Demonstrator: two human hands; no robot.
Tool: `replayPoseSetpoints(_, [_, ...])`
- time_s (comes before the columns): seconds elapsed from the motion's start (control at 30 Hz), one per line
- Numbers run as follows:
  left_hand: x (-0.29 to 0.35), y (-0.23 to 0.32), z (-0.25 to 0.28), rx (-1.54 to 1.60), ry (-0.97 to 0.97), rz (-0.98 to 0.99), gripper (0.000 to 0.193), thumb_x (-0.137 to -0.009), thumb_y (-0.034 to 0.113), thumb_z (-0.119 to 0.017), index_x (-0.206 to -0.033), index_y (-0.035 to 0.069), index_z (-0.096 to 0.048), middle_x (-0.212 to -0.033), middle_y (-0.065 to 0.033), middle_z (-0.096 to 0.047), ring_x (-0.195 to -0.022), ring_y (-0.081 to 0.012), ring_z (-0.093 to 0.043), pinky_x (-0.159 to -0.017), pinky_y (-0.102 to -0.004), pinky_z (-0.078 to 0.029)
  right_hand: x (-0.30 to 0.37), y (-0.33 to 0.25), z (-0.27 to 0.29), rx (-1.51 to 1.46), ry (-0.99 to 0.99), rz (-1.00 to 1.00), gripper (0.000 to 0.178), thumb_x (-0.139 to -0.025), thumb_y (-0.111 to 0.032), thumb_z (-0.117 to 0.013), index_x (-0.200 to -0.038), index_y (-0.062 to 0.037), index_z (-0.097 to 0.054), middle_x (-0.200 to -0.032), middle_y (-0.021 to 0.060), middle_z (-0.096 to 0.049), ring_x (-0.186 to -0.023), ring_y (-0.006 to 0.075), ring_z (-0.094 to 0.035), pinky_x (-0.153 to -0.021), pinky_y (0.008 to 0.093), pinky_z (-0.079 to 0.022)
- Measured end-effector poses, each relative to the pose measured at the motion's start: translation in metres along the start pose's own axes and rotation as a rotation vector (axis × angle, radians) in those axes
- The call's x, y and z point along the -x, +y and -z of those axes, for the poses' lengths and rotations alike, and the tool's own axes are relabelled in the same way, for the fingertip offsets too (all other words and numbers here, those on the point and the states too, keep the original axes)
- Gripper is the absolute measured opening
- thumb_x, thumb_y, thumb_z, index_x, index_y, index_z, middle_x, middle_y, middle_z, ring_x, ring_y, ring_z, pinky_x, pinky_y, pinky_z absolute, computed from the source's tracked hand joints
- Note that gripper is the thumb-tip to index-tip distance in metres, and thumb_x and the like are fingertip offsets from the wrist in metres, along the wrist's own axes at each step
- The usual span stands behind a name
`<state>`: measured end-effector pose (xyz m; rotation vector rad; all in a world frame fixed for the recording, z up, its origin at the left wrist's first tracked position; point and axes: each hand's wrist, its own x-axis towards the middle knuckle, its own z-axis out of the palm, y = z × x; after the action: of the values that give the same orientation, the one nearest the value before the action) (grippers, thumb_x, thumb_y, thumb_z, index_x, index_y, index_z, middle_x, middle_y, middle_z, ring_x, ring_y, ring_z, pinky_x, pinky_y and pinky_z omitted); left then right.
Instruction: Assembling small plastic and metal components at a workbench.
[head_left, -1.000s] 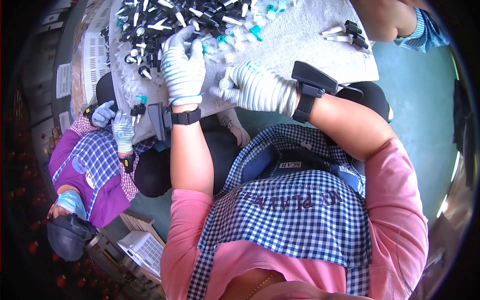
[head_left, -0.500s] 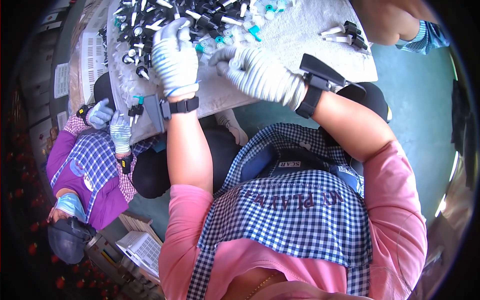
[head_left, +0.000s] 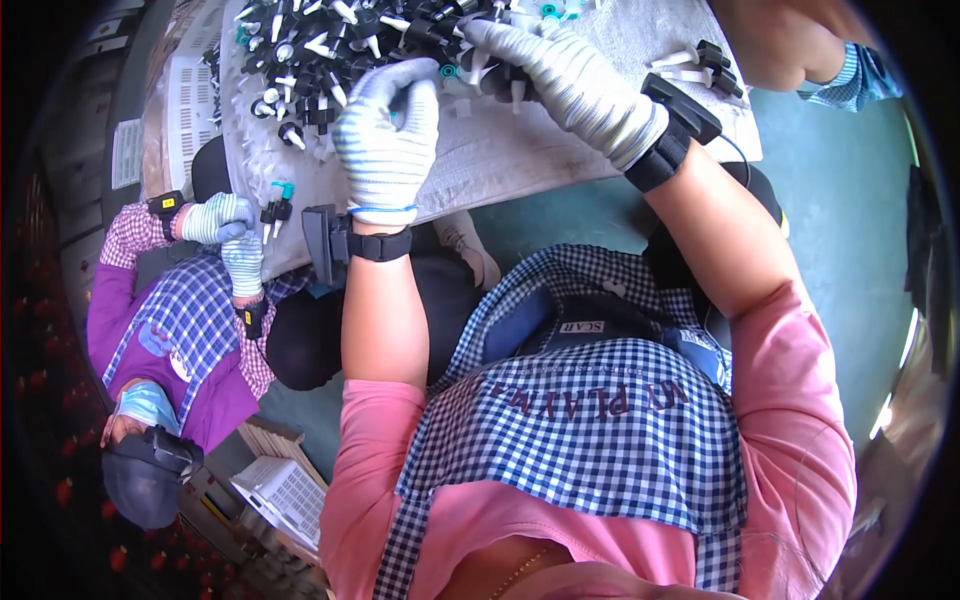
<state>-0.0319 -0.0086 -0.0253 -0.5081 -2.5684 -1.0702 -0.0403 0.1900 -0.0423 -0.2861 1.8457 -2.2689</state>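
Observation:
My left hand (head_left: 388, 140), in a striped white glove, hovers over the near side of a pile of pump heads (head_left: 330, 45), black with white nozzles. Its fingers are loosely curled, the thumb apart from them, and nothing shows between them. To the right, my right hand (head_left: 580, 90), gloved alike, reaches over the pile's right part. Beneath its fingers is a black pump head (head_left: 517, 82) with a white nozzle, which it appears to grip; the palm side is hidden. A teal-ringed clear piece (head_left: 449, 72) lies between the hands.
The pile stands on a pale covered table (head_left: 600, 140). Several loose black pumps (head_left: 705, 72) lie at its right edge, and a small teal and black group (head_left: 277, 210) at the left edge. A co-worker (head_left: 180, 330) sits at left, hands together. Another person's arm (head_left: 785, 40) is at upper right.
My right hand has moved up and right, onto the pile, and a black pump head now shows under it. My left hand has shifted slightly right and nearer. The co-worker's hands have come together.

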Motion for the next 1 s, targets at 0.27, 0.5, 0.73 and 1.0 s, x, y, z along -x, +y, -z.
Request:
replayPoseSetpoints(0.27, [0.006,0.007,-0.015,-0.433,-0.368,0.128,0.032,-0.083,0.028,-0.072,-0.106,0.007,-0.067,-0.100,-0.0154,-0.070,-0.089,-0.0351,-0.069,-0.078,-0.0441,-0.055,0.000,0.008,0.002,0.242,0.037,-0.061,0.035,-0.092,-0.042,-0.070,-0.080,-0.0098,-0.065,-0.072,0.0021,-0.061,-0.069,0.0098,-0.056,-0.064,0.0283,-0.046])
replayPoseSetpoints(0.5, [0.013,0.006,-0.019,-0.568,-0.441,0.049,0.030,-0.081,0.027,-0.071,-0.099,0.004,-0.068,-0.091,-0.0188,-0.068,-0.083,-0.0361,-0.067,-0.074,-0.0444,-0.053,0.006,0.016,-0.006,0.452,0.035,0.077,0.038,-0.089,-0.039,-0.073,-0.109,-0.0063,-0.069,-0.087,0.0117,-0.070,-0.080,0.0255,-0.068,-0.073,0.0363,-0.053])
replayPoseSetpoints(0.73, [0.004,-0.013,-0.001,0.690,0.022,0.613,0.018,-0.092,0.011,-0.068,-0.108,0.001,-0.071,-0.096,-0.0090,-0.073,-0.083,-0.0161,-0.070,-0.076,-0.0295,-0.058,0.015,0.011,-0.013,0.670,-0.047,0.098,0.038,-0.088,-0.028,-0.074,-0.118,-0.0055,-0.065,-0.081,0.0127,-0.066,-0.073,0.0260,-0.064,-0.068,0.0364,-0.051])
replayPoseSetpoints(1.0, [0.008,0.003,-0.004,0.736,0.032,0.555,0.020,-0.090,0.010,-0.071,-0.107,0.000,-0.073,-0.101,-0.0087,-0.073,-0.089,-0.0159,-0.069,-0.078,-0.0292,-0.058,0.019,0.017,-0.016,0.769,-0.155,0.057,0.045,-0.089,-0.026,-0.073,-0.128,-0.0080,-0.061,-0.078,0.0113,-0.063,-0.071,0.0246,-0.062,-0.067,0.0357,-0.050])
